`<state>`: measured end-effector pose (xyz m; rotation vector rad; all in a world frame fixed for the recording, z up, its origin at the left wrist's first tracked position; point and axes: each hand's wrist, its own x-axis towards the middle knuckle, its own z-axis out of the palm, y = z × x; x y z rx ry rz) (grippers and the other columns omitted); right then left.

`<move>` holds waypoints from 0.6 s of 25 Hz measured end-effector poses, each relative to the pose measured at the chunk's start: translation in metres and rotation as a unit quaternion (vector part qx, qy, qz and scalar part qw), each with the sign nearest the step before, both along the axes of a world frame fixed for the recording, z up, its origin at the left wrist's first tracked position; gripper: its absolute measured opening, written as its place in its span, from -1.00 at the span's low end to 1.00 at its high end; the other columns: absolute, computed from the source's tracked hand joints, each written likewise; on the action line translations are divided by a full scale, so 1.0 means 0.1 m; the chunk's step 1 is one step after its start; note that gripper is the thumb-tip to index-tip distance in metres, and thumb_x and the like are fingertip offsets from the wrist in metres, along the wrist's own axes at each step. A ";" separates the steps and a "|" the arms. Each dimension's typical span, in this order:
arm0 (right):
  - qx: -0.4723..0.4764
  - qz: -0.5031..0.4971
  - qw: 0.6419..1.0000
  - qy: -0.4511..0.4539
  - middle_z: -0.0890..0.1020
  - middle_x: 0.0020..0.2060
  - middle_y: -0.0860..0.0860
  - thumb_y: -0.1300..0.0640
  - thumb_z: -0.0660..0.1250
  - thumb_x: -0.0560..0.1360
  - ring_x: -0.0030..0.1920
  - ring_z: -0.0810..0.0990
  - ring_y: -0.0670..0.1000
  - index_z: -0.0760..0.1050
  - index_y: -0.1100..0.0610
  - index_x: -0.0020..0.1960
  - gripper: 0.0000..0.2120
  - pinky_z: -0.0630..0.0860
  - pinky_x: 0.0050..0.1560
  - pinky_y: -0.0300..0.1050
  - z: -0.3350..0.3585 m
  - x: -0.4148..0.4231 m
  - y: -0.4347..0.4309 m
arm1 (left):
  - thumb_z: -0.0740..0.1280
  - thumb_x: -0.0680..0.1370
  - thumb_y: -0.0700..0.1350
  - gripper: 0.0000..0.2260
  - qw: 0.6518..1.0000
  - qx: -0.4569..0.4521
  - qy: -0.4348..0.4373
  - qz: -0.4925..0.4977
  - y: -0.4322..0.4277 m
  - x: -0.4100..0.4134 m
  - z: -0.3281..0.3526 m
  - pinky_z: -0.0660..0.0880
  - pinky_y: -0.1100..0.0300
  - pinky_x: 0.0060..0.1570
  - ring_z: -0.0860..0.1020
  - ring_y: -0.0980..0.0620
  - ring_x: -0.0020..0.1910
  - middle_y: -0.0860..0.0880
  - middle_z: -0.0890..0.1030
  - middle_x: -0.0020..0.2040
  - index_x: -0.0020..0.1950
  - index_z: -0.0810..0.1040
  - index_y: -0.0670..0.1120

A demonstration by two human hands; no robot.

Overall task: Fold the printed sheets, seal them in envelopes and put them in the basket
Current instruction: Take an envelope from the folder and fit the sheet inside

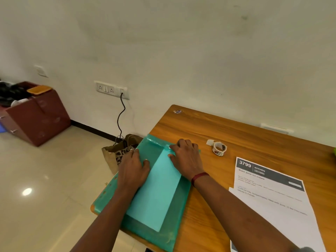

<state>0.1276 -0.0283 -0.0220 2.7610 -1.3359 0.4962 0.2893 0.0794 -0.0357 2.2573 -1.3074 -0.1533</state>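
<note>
The head view shows one pale teal envelope (158, 188), plain and long, lying on one green plastic folder (151, 148) at the left edge of the wooden table (236, 128). There are two hands. The left hand (133, 167) presses the envelope's left side with straight fingers. The right hand (187, 158) curls over its far end, thumb and forefinger pinching it. One tape roll (219, 148) lies nearby. At least two printed sheets (272, 193) lie stacked to the right.

In the lower middle of the frame my left hand (133, 167) presses flat on the teal envelope (156, 193), which lies on a green plastic folder (179, 211) at the left edge of the wooden table (236, 128), while my right hand (186, 159) curls its fingers over the envelope's top end, near a tape roll (219, 148).
</note>
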 end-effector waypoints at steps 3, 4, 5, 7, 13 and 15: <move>-0.001 -0.006 1.000 -0.007 0.55 0.04 0.05 -0.04 0.25 0.58 0.07 0.48 0.10 0.55 0.04 0.24 -0.70 0.40 0.08 0.05 -0.07 0.11 -0.07 | 0.18 0.59 0.09 -0.50 1.000 -0.009 -0.022 -0.003 0.02 -0.03 -0.08 0.40 -0.04 0.31 0.43 -0.09 0.28 -0.15 0.49 0.33 0.43 0.38 -0.18; -0.007 -0.006 1.000 -0.010 0.55 0.01 0.06 -0.03 0.25 0.59 0.04 0.49 0.10 0.57 0.06 0.20 -0.72 0.41 0.05 0.05 -0.09 0.13 -0.09 | 0.16 0.59 0.10 -0.51 1.000 -0.012 -0.023 -0.002 0.03 -0.02 -0.09 0.41 -0.04 0.29 0.43 -0.08 0.26 -0.15 0.50 0.31 0.42 0.38 -0.17; -0.015 -0.007 1.000 -0.017 0.55 -0.03 0.06 -0.01 0.25 0.59 -0.01 0.50 0.10 0.59 0.08 0.16 -0.75 0.42 0.01 0.04 -0.11 0.15 -0.10 | 0.15 0.59 0.11 -0.51 1.000 -0.016 -0.024 -0.001 0.03 -0.01 -0.10 0.42 -0.03 0.28 0.44 -0.07 0.24 -0.14 0.50 0.29 0.41 0.38 -0.17; -0.031 -0.015 0.999 -0.041 0.55 -0.11 0.06 0.01 0.26 0.59 -0.10 0.52 0.11 0.63 0.10 0.06 -0.78 0.44 -0.09 0.04 -0.11 0.18 -0.17 | 0.12 0.59 0.12 -0.50 0.999 -0.024 -0.027 0.000 0.02 0.00 -0.11 0.43 -0.02 0.26 0.44 -0.06 0.22 -0.13 0.51 0.27 0.40 0.39 -0.16; -0.100 -0.103 0.987 -0.077 0.56 -0.15 0.11 0.15 0.36 0.50 -0.17 0.49 0.12 0.57 0.16 0.04 -0.85 0.41 -0.23 -0.02 0.07 0.08 -0.38 | 0.11 0.60 0.12 -0.52 0.999 -0.041 -0.022 0.007 0.02 0.00 -0.14 0.43 -0.04 0.28 0.44 -0.05 0.24 -0.11 0.51 0.28 0.40 0.37 -0.15; -0.076 -0.081 0.991 -0.080 0.57 -0.22 0.11 0.24 0.31 0.49 -0.29 0.49 0.10 0.50 0.16 0.01 -0.90 0.37 -0.34 -0.07 0.11 0.05 -0.39 | 0.13 0.61 0.11 -0.53 0.999 -0.050 -0.016 0.013 0.02 -0.01 -0.14 0.42 -0.04 0.29 0.43 -0.05 0.25 -0.10 0.50 0.29 0.42 0.37 -0.14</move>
